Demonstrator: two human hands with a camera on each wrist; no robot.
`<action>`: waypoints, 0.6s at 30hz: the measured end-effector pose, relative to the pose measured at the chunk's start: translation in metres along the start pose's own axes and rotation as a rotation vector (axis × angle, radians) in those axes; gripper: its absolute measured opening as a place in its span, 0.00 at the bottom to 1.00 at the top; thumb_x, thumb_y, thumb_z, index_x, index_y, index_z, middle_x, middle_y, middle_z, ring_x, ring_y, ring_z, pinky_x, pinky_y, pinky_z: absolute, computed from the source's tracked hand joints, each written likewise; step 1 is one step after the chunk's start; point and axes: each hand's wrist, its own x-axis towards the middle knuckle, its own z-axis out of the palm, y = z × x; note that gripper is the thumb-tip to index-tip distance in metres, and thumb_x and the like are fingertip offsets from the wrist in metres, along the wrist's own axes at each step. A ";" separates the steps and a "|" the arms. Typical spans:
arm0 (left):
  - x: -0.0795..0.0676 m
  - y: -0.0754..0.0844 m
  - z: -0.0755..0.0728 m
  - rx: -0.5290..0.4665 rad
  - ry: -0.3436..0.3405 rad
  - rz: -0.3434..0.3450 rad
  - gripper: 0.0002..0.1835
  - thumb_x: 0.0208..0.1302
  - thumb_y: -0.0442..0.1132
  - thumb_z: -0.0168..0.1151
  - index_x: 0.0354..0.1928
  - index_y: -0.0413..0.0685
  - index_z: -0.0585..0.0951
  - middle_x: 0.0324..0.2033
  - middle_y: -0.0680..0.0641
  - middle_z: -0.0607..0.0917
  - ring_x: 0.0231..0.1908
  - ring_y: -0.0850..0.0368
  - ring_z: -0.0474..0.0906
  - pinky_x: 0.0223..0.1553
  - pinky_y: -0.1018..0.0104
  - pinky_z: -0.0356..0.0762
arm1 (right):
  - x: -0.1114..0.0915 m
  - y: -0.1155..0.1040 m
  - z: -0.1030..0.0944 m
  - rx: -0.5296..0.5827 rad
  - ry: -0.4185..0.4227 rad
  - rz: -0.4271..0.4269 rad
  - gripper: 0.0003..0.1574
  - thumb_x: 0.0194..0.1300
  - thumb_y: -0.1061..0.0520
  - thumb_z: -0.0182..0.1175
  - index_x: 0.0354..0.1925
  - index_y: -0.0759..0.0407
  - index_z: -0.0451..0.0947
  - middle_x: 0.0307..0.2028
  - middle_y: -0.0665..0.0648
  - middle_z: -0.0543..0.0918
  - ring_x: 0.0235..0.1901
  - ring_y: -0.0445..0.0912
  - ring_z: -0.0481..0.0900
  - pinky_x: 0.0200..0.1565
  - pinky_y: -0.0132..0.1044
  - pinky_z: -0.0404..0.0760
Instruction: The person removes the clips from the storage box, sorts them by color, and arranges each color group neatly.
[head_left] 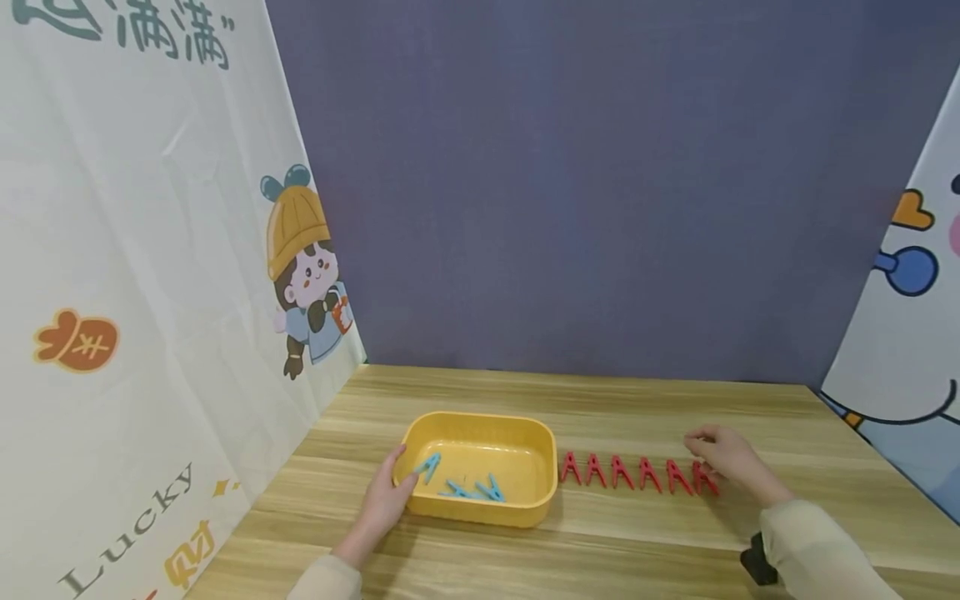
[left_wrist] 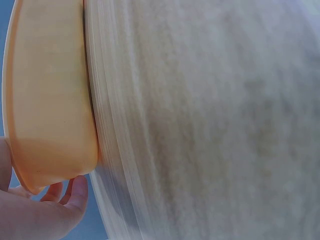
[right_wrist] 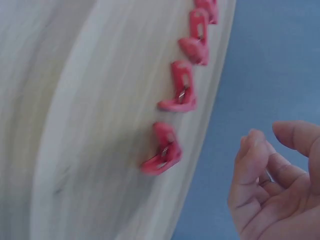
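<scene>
A yellow plastic basin (head_left: 480, 513) stands on the table, with blue clothespins (head_left: 429, 467) lying on its floor. My left hand (head_left: 384, 502) grips the basin's left end, thumb over the rim and fingers against the outside wall; the left wrist view shows these fingers (left_wrist: 77, 195) under the rim. To the right of the basin runs a row of several red clothespins (head_left: 618, 472), set side by side. Over the row's right end hovers my right hand (head_left: 723, 457), partly covering the last red clothespin (right_wrist: 162, 150). In the right wrist view its thumb and fingertips are apart, holding nothing.
The wood-grain table (head_left: 600, 550) meets a dark blue backdrop (head_left: 585, 208) behind. A white printed sheet (head_left: 172, 275) rises along the left side, another printed sheet (head_left: 885, 350) along the right. A small black object (head_left: 759, 560) shows at the right sleeve.
</scene>
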 end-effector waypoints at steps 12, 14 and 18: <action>0.000 0.000 -0.001 0.009 -0.003 -0.010 0.28 0.62 0.32 0.53 0.63 0.32 0.61 0.61 0.27 0.62 0.60 0.31 0.56 0.60 0.40 0.54 | 0.003 -0.020 0.002 -0.029 0.022 -0.052 0.23 0.67 0.59 0.49 0.51 0.79 0.67 0.30 0.58 0.74 0.20 0.49 0.74 0.18 0.40 0.77; 0.000 0.001 -0.001 0.006 -0.005 -0.013 0.28 0.62 0.32 0.53 0.64 0.32 0.61 0.61 0.27 0.62 0.61 0.31 0.56 0.60 0.39 0.54 | 0.002 -0.023 0.002 -0.019 0.013 -0.051 0.24 0.67 0.58 0.49 0.52 0.78 0.66 0.29 0.57 0.73 0.21 0.49 0.73 0.18 0.38 0.76; 0.000 0.002 -0.001 0.003 -0.009 -0.016 0.28 0.62 0.32 0.53 0.64 0.32 0.61 0.61 0.27 0.62 0.61 0.30 0.56 0.59 0.39 0.54 | 0.000 -0.030 0.003 -0.012 0.005 -0.057 0.24 0.68 0.58 0.49 0.53 0.77 0.66 0.27 0.56 0.72 0.21 0.49 0.73 0.18 0.37 0.75</action>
